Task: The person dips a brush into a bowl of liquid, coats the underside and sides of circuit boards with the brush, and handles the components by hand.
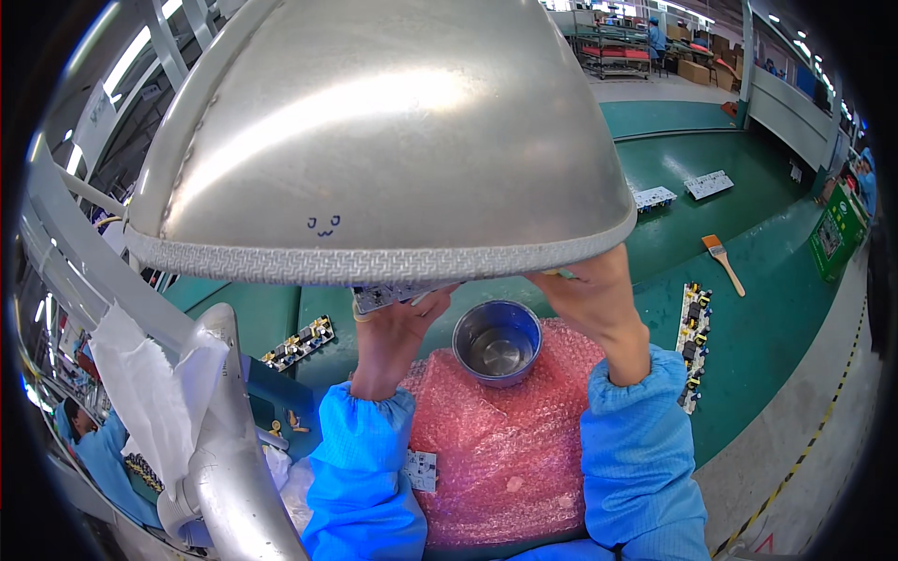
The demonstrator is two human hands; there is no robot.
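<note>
A large metal hood [393, 168] hangs over the bench and covers part of both hands. Just under its front rim, my left hand [400, 335] grips a circuit board [379, 296], of which only the lower edge shows. My right hand [599, 304] reaches up beneath the rim on the other side; its fingers are mostly hidden, and whether it holds anything does not show. Between my wrists a dark metal bowl [498, 369] with what looks like clear liquid stands on pink bubble wrap [496, 458]. Beside my left sleeve lies a small white circuit board [422, 470].
Populated circuit boards lie at the left [301, 343] and right [693, 346]. A wooden-handled brush [723, 264] rests on the green bench [767, 309], with white boards [708, 184] farther back. A metal duct [229, 449] with paper [159, 393] stands left; a co-worker's blue sleeve [112, 463] is beyond.
</note>
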